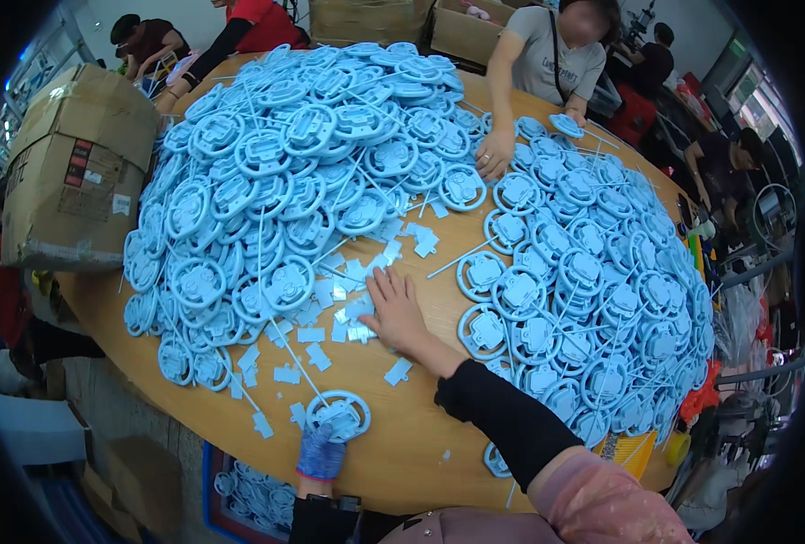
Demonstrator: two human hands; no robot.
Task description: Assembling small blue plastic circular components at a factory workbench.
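Observation:
My gloved left hand (321, 453) grips the rim of a light-blue plastic toy steering wheel (352, 415) near the table's front edge. A thin rod of the same blue runs up and left from about this wheel. My bare right hand (395, 313) lies over small flat light-blue plastic plates (359, 308) at the middle of the table, fingers stretched out and slightly apart. Whether a plate is under its palm is hidden. More loose plates (315, 355) are scattered between my two hands.
Large heaps of blue steering wheels rise on the left (312, 127) and right (593, 281) of the wooden table (421, 462). A cardboard box (81, 172) stands at the left. Across the table, another person's hand (495, 154) touches the wheels. A blue-rimmed bin (208, 494) below holds more.

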